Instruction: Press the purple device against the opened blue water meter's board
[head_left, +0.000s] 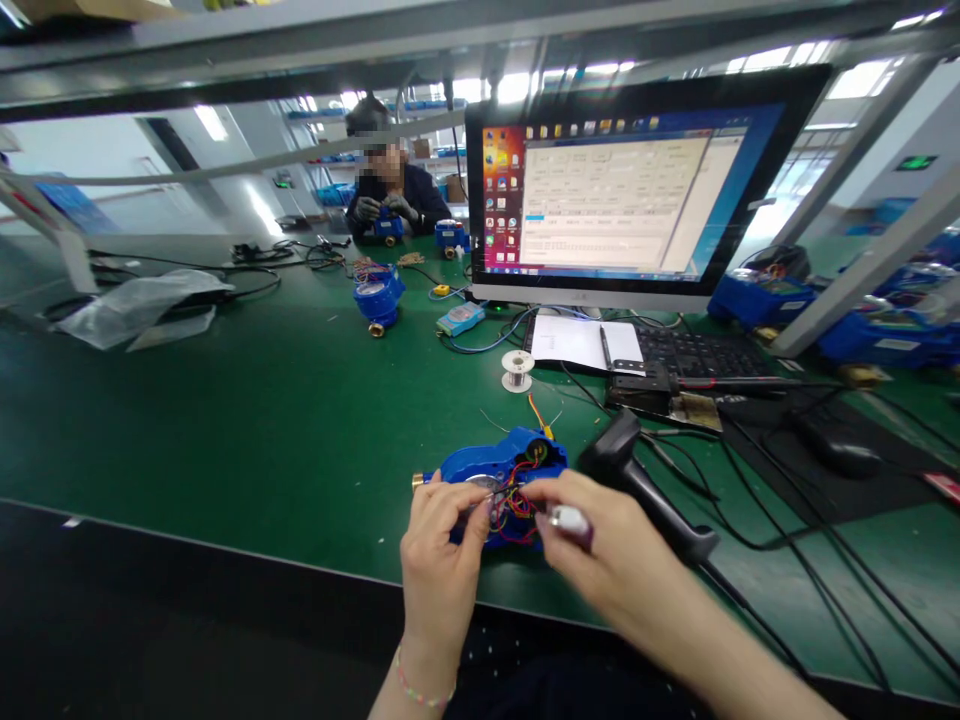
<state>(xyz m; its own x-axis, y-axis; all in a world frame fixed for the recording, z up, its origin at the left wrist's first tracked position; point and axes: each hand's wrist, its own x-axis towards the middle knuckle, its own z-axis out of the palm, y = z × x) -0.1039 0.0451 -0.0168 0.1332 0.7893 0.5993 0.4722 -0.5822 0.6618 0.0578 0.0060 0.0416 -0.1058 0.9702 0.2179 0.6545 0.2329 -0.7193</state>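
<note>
In the head view, a blue meter housing (501, 472) lies open on the green tabletop (247, 430), close to the near edge, with red, yellow and dark wires (512, 500) coming out of its inside. The left hand (439, 545) is at the left side of the housing and its fingers are pressed together, pinching at the wires. The right hand (600, 545) is at the right side; its fingers are closed around a small silver part (568, 519), and its fingertips touch the wires too. Just beside the right hand stands a black handheld scanner (637, 480), whose cable runs away to the right. Behind the housing is a small spool of solder wire (517, 369), then a sheet of paper (581, 342) with a pen on it, a black keyboard (701, 355) and a monitor (630, 190) showing a program window. Further left on the tabletop sits another blue meter (379, 295). At the far end, another person (390, 190) in dark clothes and gloves holds one more blue unit.
</note>
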